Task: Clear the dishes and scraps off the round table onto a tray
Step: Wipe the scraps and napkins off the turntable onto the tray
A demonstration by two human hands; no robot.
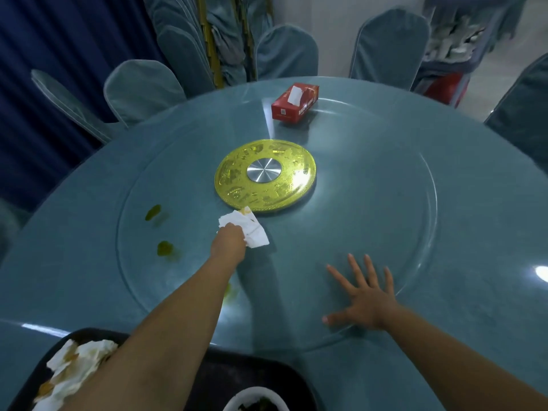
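My left hand (230, 239) grips a crumpled white tissue (252, 232) stained yellow, pressed on the glass turntable (385, 203) just in front of the gold hub (265, 175). My right hand (366, 295) lies flat, fingers spread, on the glass near its front rim. Two greenish-yellow sauce spots (153, 212) (165, 248) sit on the glass to the left. A black tray (267, 372) at the near edge holds soiled tissues (74, 363) and a white bowl (255, 400) with dark scraps, partly cut off by the frame.
A red tissue box (295, 103) stands at the far side of the turntable. Blue-covered chairs (284, 51) ring the round table (74, 179). A dark blue curtain hangs at the left, and a cart with white items (456, 46) stands at the far right.
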